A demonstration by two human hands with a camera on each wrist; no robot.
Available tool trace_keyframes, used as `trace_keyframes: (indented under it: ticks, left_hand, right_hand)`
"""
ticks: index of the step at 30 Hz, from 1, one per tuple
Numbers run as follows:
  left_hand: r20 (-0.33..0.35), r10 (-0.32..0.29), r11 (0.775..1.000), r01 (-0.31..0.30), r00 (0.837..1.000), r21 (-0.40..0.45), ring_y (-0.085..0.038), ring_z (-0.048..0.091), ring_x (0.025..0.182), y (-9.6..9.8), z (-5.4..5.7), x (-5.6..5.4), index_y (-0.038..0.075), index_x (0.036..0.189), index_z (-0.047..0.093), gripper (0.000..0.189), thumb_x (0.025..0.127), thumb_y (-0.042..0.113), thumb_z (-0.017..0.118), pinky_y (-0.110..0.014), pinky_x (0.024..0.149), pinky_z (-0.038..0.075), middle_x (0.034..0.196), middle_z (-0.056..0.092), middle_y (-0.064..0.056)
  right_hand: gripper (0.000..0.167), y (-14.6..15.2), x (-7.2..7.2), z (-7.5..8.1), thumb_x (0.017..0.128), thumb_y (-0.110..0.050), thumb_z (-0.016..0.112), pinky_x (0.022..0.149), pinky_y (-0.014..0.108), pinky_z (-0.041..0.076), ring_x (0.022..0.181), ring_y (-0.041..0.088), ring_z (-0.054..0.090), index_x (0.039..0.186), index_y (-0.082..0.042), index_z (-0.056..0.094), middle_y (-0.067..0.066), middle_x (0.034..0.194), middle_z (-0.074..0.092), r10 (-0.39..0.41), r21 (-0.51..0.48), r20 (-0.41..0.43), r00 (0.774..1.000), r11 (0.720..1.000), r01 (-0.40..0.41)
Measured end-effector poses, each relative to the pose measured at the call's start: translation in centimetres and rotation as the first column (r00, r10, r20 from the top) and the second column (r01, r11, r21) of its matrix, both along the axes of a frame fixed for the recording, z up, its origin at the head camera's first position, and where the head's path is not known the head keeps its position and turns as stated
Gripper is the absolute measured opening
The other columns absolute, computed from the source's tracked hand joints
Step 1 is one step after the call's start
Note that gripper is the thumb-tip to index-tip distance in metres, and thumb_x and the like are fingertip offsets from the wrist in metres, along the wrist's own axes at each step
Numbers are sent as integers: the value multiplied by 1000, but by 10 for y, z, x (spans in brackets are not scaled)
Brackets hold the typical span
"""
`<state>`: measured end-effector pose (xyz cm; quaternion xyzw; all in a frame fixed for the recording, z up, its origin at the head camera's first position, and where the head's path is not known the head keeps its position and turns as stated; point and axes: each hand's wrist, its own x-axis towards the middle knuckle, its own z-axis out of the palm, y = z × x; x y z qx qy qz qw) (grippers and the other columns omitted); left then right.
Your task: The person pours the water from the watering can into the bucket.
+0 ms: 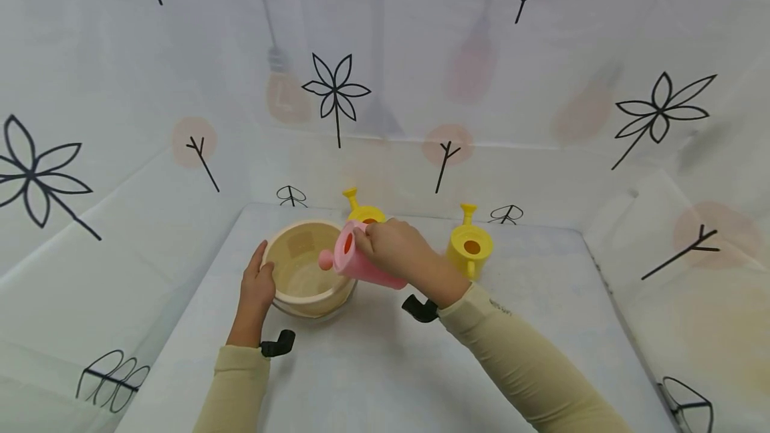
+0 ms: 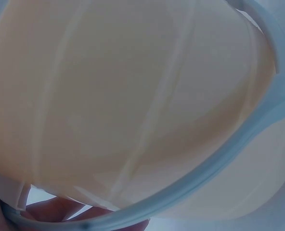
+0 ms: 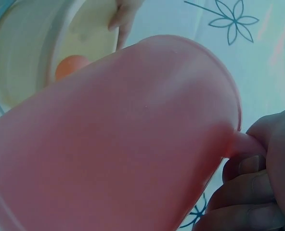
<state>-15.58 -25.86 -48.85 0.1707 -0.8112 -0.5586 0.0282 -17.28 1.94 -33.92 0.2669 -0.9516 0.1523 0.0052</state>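
My left hand [image 1: 259,284] holds the left rim of a round beige bucket [image 1: 308,298], thumb over the edge and fingers outside. The left wrist view is filled by the bucket's ribbed wall [image 2: 104,96] and a curved band-like handle [image 2: 190,190], with fingertips behind it. With my right hand [image 1: 402,251] I grip the handle of a pink watering can [image 1: 371,271]. Tipped on its side, the can points its round spout head [image 1: 325,260] over the bucket's opening. Up close in the right wrist view, my curled fingers [image 3: 248,190] wrap the can's handle.
Behind the pink can stands a yellow watering can [image 1: 363,213], partly hidden. Another yellow watering can [image 1: 470,246] stands upright to the right, beyond my right wrist. White sheets [image 1: 385,32] printed with plants enclose the white table [image 1: 385,366] at the back and sides.
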Motion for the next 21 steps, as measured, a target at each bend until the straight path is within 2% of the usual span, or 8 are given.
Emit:
trace_keyframes:
  ticks: [7,13,21]
  left_hand:
    - [-9,1,1000,-1,1000,-10,-28,16,150,-1,-1,-1,33,156,17,54,104,22,28,-49,122,17,163,16,-1]
    - [2,1,1000,-1,1000,-10,-29,16,150,-1,-1,-2,33,156,16,54,104,23,28,-50,121,17,163,15,-1]
    - [12,7,1000,-7,1000,-15,-29,16,150,0,0,-1,32,156,16,54,104,23,28,-51,121,17,163,16,-1]
  right_hand:
    - [46,-5,2,0,101,-34,36,51,28,37,54,18,47,63,-13,51,-1,55,44,21,3,-12,1000,1000,-21]
    - [44,-5,3,1,101,-36,35,52,30,41,54,19,50,74,-12,61,1,57,50,37,-6,-2,999,999,-37]
    - [47,0,-2,0,101,-33,35,49,25,34,52,17,45,59,-14,44,-3,53,39,38,-10,12,999,999,-38]
